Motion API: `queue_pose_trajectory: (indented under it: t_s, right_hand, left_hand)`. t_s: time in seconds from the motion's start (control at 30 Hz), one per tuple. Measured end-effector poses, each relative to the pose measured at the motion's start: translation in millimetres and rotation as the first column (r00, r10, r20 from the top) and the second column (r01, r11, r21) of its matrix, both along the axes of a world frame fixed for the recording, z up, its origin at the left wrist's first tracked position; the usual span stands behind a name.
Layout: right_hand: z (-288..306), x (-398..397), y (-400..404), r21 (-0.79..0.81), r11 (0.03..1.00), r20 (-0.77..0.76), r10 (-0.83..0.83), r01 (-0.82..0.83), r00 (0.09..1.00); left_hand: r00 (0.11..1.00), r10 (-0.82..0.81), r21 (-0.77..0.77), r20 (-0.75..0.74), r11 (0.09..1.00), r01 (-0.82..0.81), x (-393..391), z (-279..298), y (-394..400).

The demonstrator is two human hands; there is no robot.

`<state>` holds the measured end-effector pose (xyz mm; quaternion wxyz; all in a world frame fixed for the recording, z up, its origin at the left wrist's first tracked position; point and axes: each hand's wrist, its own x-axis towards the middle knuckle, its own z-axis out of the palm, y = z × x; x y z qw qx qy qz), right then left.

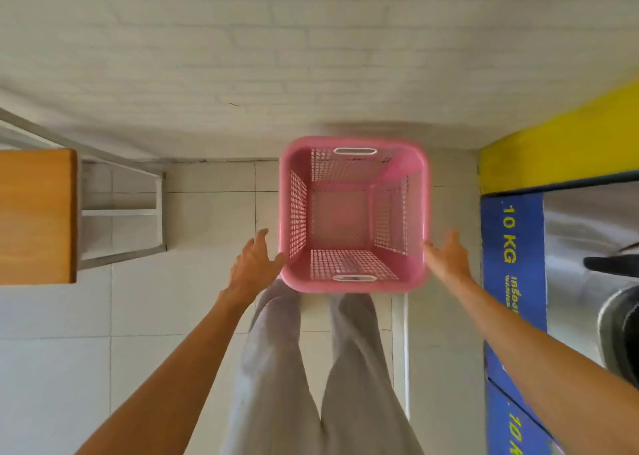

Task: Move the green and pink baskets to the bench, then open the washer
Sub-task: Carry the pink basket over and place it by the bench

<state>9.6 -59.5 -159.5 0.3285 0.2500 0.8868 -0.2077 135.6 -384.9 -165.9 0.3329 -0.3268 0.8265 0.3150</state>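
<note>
- The left hand has its fingers loosely spread and holds nothing; the thumb tip reaches toward the near-left corner of the pink basket, touching it or just short, which cannot be told.
- The right hand is likewise spread and empty, its fingertips at the basket's near-right corner, contact again unclear.
- The basket lies between the two hands, straight ahead of the person, on the tiled floor near the wall. It is upright, mouth up, and looks empty.
- It is nearly square from above, so it has no clear long axis. Its two white handle slots sit on the near and far walls, not on the sides the hands flank.
- Both hands look about equally near, so a two-handed side grip seems the likely step.
- The bench is well apart to the left; the carry would go that way.
- The washer stands on the right, near the right arm; whether its door is shut cannot be told.
- No green basket is in view.
</note>
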Motion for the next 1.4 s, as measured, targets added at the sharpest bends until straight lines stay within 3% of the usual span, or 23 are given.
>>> queue_pose_trajectory:
  t_s: [0.17, 0.27, 0.43, 0.53, 0.7, 0.8, 0.9, 1.03, 1.17, 1.4]
  right_hand:
    - [-106.9, -47.6, 23.8, -0.009, 0.994, 0.004, 0.111, -0.111, 0.994]
    - [-156.2, -60.9, 36.7, -0.011, 0.984, -0.01, 0.175, -0.175, 0.985]
    - [-165.0, -63.9, 49.7, -0.065, 0.973, -0.022, 0.221, -0.222, 0.975]
    - [-119.5, -66.5, 42.0, -0.116, 0.963, -0.047, 0.24, -0.244, 0.97]
    - [1.3, -61.4, -8.4, -0.192, 0.917, -0.174, 0.32, -0.351, 0.931]
    - [73.7, -41.9, -48.0, -0.242, 0.872, -0.217, 0.378, -0.425, 0.9]
    - [129.3, -13.1, -85.9, -0.348, 0.841, -0.224, 0.355, -0.415, 0.907]
    - [176.8, 35.7, -135.2, -0.467, 0.746, -0.215, 0.425, -0.475, 0.879]
    - [211.6, 97.9, -189.9, -0.548, 0.649, -0.231, 0.488, -0.527, 0.842]
    - [251.9, 223.8, -289.6, -0.573, 0.504, -0.275, 0.625, -0.646, 0.731]
  left_hand:
    - [0.989, 0.15, -0.046, 0.002, 0.988, -0.15, -32.0, -94.1, 16.7]
    - [0.958, 0.285, 0.028, -0.016, 0.958, -0.285, -47.2, -142.1, 25.7]
    - [0.882, 0.464, 0.072, -0.083, 0.886, -0.459, -46.9, -151.1, 23.5]
    - [0.864, 0.486, 0.059, -0.136, 0.874, -0.482, -26.3, -113.0, 16.1]
    - [0.78, 0.573, -0.026, -0.252, 0.802, -0.597, 18.0, 25.9, 12.1]
    - [0.682, 0.657, -0.045, -0.323, 0.709, -0.704, 66.3, 100.9, 11.3]
    - [0.52, 0.763, -0.035, -0.385, 0.551, -0.834, 131.3, 160.1, 11.1]
    - [0.329, 0.856, 0.014, -0.399, 0.365, -0.931, 229.2, 215.0, 2.6]
    - [0.213, 0.873, 0.004, -0.438, 0.239, -0.971, 322.1, 251.7, -11.7]
    - [0.115, 0.844, 0.046, -0.524, 0.162, -0.986, 480.8, 293.1, -45.6]
